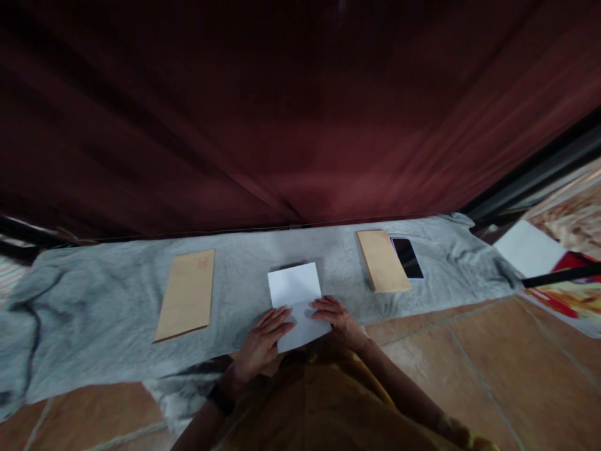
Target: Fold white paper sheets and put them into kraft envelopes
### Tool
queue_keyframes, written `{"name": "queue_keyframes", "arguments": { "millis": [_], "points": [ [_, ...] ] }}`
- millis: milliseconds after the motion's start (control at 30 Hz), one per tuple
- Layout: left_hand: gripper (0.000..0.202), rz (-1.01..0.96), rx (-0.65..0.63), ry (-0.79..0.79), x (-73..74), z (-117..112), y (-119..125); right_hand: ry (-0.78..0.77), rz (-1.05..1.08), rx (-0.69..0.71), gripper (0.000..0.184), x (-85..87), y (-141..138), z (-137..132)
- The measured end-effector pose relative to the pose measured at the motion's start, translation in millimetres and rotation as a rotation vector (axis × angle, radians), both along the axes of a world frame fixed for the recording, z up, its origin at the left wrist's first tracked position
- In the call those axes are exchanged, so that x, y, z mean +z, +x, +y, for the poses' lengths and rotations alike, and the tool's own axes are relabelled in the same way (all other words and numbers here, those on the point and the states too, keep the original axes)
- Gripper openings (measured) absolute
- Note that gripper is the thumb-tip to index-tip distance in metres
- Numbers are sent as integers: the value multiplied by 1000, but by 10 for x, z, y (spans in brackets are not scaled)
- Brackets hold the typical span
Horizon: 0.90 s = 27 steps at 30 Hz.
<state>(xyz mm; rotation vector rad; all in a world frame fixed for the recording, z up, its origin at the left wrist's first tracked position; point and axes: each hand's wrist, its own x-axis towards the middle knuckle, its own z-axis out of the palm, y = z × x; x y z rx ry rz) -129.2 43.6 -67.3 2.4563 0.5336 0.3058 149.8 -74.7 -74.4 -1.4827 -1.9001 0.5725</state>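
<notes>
A sheet of white paper (pixel 295 285) with a crease across its middle lies in front of me on a grey cloth. My left hand (pixel 263 335) rests on its left edge, fingers stretched out over the crease. On the opposite edge lies my right hand (pixel 342 321), its fingers also extended flat on the paper. The near part of the sheet reaches toward my body. To the left is a tan envelope (pixel 186 294) lying flat. On the right sits a stack of similar tan envelopes (pixel 382 260), partly over a dark phone (pixel 407 258).
The grey cloth (pixel 117 275) covers a long narrow surface, backed by a dark red curtain (pixel 300 156). At the far right are a white sheet (pixel 530 248) and a colourful printed bag or poster (pixel 577 294). Brown floor tiles (pixel 469 369) show below.
</notes>
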Motion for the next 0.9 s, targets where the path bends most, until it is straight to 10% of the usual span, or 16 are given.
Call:
{"name": "queue_keyframes", "arguments": {
  "millis": [300, 667, 900],
  "points": [
    [24, -139, 162, -241, 47, 150, 13, -60, -24, -55, 19, 11, 78, 150],
    [35, -247, 790, -409, 29, 96, 384, -115, -69, -462, 22, -88, -144, 452],
    [41, -252, 867, -401, 70, 222, 519, -182, -73, -593, 26, -17, -184, 615]
  ]
}}
